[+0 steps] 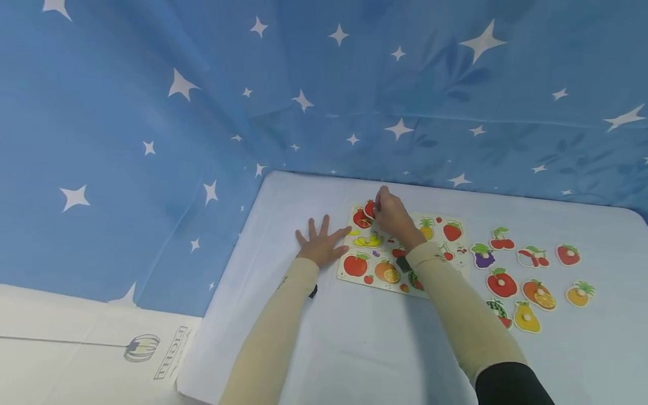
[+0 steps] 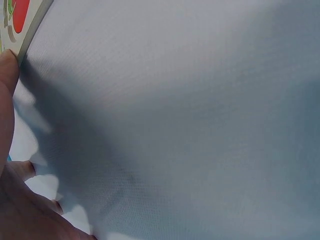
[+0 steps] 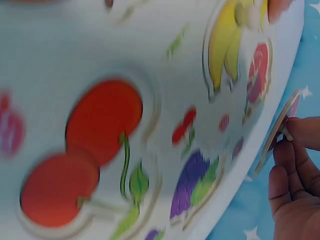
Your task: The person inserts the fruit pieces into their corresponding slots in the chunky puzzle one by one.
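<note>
My right hand (image 1: 395, 216) pinches a pomegranate puzzle piece (image 1: 370, 209) by its small knob. In the right wrist view the piece (image 3: 276, 131) is seen nearly edge-on, between thumb and fingers. It is held over the back left part of a fruit puzzle board (image 1: 438, 230), beside a printed pomegranate (image 1: 361, 219). Fingers spread, my left hand (image 1: 320, 246) lies flat on the table at the board's left side. Its thumb (image 2: 7, 70) touches the board's edge. A banana piece (image 3: 225, 50) with a knob sits on the board near that thumb.
Right of the board lie several loose pieces, among them grapes (image 1: 483, 257), cherries (image 1: 502, 239), an apple (image 1: 502, 283), an orange (image 1: 539, 295), a pear (image 1: 526, 318) and a pineapple (image 1: 580, 294). A blue starry curtain (image 1: 314, 140) hangs behind the white table (image 1: 354, 349).
</note>
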The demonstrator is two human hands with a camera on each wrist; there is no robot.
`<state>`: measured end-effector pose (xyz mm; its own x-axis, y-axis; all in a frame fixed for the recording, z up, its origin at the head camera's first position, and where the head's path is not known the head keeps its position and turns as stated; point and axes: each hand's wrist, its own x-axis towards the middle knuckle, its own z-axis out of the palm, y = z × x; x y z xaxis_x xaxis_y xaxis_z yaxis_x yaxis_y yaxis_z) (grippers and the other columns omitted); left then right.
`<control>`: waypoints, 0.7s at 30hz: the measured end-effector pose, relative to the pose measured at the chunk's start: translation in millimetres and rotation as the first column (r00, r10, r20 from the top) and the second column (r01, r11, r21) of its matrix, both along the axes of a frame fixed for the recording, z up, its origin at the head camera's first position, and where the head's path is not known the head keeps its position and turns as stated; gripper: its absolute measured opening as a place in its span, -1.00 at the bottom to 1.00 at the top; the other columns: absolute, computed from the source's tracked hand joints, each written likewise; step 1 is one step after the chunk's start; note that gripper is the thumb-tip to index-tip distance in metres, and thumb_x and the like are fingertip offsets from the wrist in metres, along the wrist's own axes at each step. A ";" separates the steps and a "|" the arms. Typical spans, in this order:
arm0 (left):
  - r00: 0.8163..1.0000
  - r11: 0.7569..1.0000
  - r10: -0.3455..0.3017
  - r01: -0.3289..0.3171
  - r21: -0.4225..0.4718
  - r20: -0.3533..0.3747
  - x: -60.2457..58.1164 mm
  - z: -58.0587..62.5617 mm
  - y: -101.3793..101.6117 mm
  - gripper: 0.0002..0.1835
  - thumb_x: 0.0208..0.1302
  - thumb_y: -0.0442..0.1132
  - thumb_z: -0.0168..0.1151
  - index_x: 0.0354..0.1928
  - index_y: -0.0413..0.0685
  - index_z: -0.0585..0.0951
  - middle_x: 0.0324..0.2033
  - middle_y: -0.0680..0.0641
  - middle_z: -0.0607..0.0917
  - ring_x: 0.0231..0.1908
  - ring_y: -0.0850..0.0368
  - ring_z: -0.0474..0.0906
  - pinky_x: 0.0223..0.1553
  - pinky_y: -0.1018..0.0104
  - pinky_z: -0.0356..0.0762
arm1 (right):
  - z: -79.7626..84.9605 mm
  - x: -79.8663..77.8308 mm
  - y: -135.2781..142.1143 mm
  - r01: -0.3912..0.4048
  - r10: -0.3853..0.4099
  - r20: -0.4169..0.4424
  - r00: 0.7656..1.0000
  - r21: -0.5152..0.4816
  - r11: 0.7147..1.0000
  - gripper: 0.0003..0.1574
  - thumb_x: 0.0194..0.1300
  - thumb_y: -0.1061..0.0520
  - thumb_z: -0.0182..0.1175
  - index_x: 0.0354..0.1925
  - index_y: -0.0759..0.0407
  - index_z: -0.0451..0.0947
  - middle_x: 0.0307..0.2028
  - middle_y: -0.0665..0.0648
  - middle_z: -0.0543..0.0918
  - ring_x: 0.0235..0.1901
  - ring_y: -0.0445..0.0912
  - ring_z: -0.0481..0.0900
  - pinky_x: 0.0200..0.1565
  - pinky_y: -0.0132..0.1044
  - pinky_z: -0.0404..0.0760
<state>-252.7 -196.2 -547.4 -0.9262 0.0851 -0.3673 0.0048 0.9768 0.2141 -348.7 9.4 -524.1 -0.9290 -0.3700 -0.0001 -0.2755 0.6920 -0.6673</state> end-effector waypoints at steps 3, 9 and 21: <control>1.000 1.000 -0.005 0.005 -0.015 0.002 -0.8 -0.6 1.0 -0.30 0.61 0.34 0.00 0.69 0.70 0.09 0.73 -0.16 -0.24 0.63 -0.49 -0.39 0.44 -0.63 -0.23 | -3.7 1.9 -7.9 0.000 -0.001 0.034 0.999 0.013 1.000 -0.78 0.57 0.36 0.18 -0.03 0.25 0.31 -0.18 0.28 0.58 -0.09 0.12 0.60 -0.02 0.00 0.64; 1.000 1.000 -0.021 0.021 -0.020 -0.002 -2.9 -2.9 1.4 -0.31 0.62 0.35 -0.01 0.68 0.73 0.08 0.72 -0.17 -0.24 0.62 -0.50 -0.37 0.43 -0.64 -0.20 | -13.0 2.8 -19.3 -0.006 0.002 0.073 0.997 0.057 0.998 -0.77 0.55 0.35 0.20 0.01 0.25 0.35 -0.11 0.29 0.60 0.02 0.16 0.64 0.11 0.05 0.67; 1.000 1.000 -0.016 0.016 -0.002 -0.008 -4.6 -6.5 -4.6 -0.31 0.62 0.34 -0.01 0.68 0.73 0.08 0.72 -0.17 -0.25 0.63 -0.49 -0.39 0.42 -0.65 -0.23 | -20.3 0.6 -37.2 -0.034 0.022 0.106 0.994 0.110 0.993 -0.77 0.54 0.36 0.21 0.06 0.26 0.40 -0.11 0.27 0.60 0.02 0.16 0.65 0.19 0.04 0.66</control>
